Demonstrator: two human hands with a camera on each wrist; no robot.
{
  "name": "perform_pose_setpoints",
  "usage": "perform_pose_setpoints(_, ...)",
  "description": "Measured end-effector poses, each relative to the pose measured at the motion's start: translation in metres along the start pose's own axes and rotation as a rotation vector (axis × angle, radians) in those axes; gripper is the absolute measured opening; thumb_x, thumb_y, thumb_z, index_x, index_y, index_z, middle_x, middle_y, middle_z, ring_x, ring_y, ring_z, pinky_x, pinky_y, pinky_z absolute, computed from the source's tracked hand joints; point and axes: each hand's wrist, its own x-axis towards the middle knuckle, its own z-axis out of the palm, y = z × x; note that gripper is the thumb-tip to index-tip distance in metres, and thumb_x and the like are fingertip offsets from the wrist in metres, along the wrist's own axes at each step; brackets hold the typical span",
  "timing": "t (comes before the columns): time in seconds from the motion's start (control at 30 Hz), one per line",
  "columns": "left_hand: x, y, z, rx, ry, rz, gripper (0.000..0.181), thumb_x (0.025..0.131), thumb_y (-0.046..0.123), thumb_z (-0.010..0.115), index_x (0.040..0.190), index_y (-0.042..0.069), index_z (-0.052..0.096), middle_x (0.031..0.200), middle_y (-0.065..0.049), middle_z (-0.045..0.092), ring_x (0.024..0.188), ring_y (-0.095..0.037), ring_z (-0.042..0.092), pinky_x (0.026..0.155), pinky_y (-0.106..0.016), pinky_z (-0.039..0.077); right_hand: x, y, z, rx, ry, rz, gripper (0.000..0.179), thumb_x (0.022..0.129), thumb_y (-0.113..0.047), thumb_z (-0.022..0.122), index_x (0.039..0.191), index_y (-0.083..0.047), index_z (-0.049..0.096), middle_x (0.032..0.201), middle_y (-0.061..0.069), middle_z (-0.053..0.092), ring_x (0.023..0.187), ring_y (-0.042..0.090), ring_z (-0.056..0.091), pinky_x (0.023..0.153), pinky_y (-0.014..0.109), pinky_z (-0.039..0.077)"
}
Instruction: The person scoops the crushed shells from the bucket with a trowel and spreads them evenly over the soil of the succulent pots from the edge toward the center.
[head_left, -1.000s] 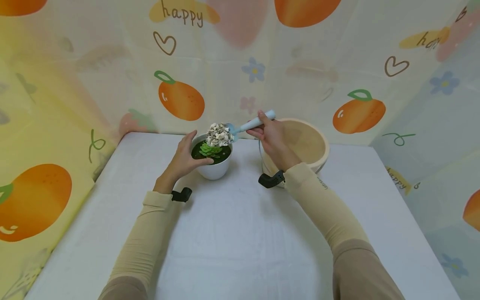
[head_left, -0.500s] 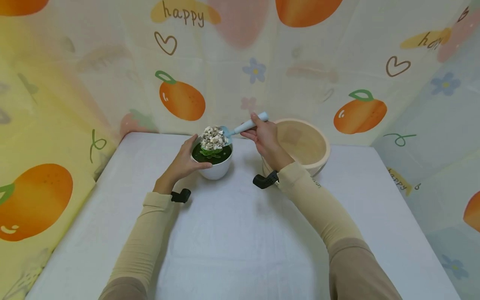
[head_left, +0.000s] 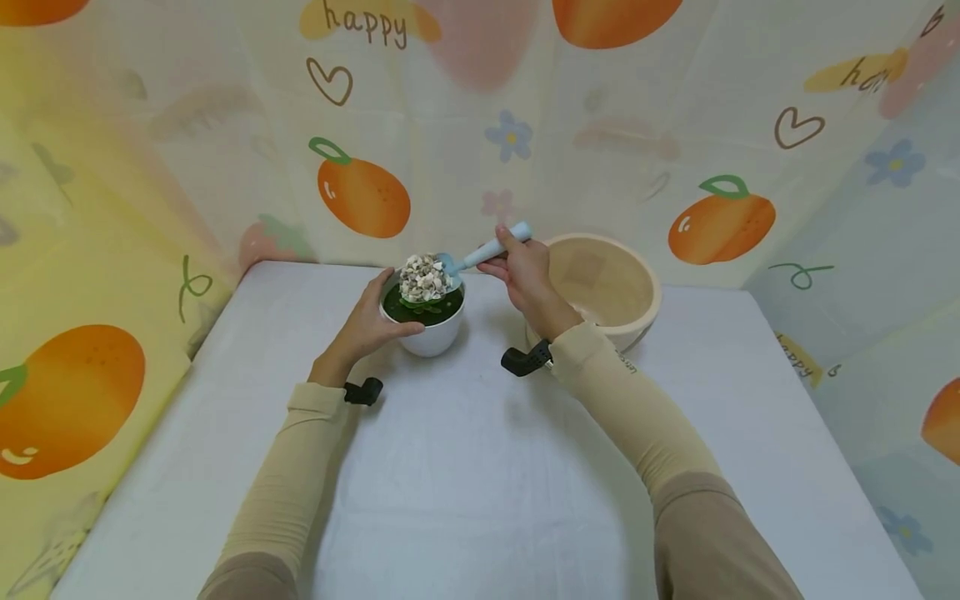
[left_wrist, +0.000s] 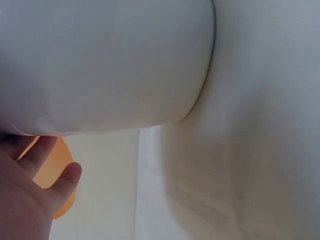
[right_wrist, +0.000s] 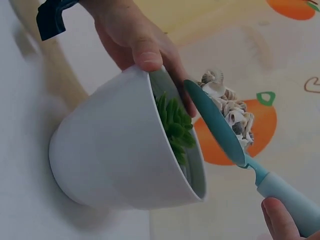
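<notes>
A white flower pot point(head_left: 429, 340) with a green succulent point(right_wrist: 175, 125) in dark soil stands upright on the table. My left hand point(head_left: 367, 315) holds the pot at its rim, thumb on the near side and fingers on the far side. My right hand point(head_left: 527, 275) grips the pale blue handle of a small garden trowel point(right_wrist: 217, 122). Small seashells point(head_left: 424, 278) are heaped on its blade, which is held level just above the pot and partly hides the succulent. Seen from the left wrist, the pot's side fills the upper left.
To the right of the white pot stands a large cream-coloured planter point(head_left: 637, 321), partly hidden behind my right hand and forearm. A white cloth covers the table point(head_left: 480, 467). Behind it hangs a printed curtain point(head_left: 450, 100) with oranges and hearts.
My right hand has moved left with the trowel, bringing the heaped shells from the pot's right side to over the succulent. In the last half second it hardly moves. My left hand stays on the pot.
</notes>
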Motion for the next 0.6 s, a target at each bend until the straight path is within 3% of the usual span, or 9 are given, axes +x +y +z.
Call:
perform_pose_setpoints(0.13, -0.0008, -0.0014, 0.0005, -0.022, 0.012, -0.008, 0.112, 0.073, 0.034, 0.084, 0.157, 0.014, 0.011, 0.162, -0.015, 0.017, 0.149, -0.035, 0.018, 0.119, -0.059, 0.018, -0.0002, 0.0007, 0.0019, -0.016, 0.003, -0.001, 0.03, 0.098, -0.024, 0.059, 0.113, 0.002, 0.057, 0.083, 0.01, 0.067, 0.073, 0.02, 0.071, 0.079, 0.037, 0.059)
perform_pose_setpoints(0.37, -0.001, -0.001, 0.0012, -0.038, 0.02, -0.002, 0.113, 0.073, 0.035, 0.085, 0.157, 0.015, 0.012, 0.162, -0.014, 0.018, 0.149, -0.035, 0.019, 0.118, -0.06, 0.018, 0.0006, 0.0009, 0.0032, -0.032, 0.012, 0.003, 0.031, 0.097, -0.026, 0.059, 0.113, 0.001, 0.058, 0.104, 0.021, 0.068, 0.078, 0.021, 0.072, 0.08, 0.036, 0.059)
perform_pose_setpoints(0.6, -0.0001, -0.0013, 0.0027, -0.043, 0.016, -0.003, 0.114, 0.072, 0.037, 0.085, 0.157, 0.016, 0.013, 0.162, -0.013, 0.017, 0.149, -0.035, 0.018, 0.117, -0.061, 0.019, 0.0014, 0.0026, 0.0035, -0.053, 0.017, 0.007, 0.026, 0.097, -0.026, 0.059, 0.107, -0.003, 0.057, 0.093, 0.014, 0.067, 0.078, 0.02, 0.072, 0.08, 0.036, 0.059)
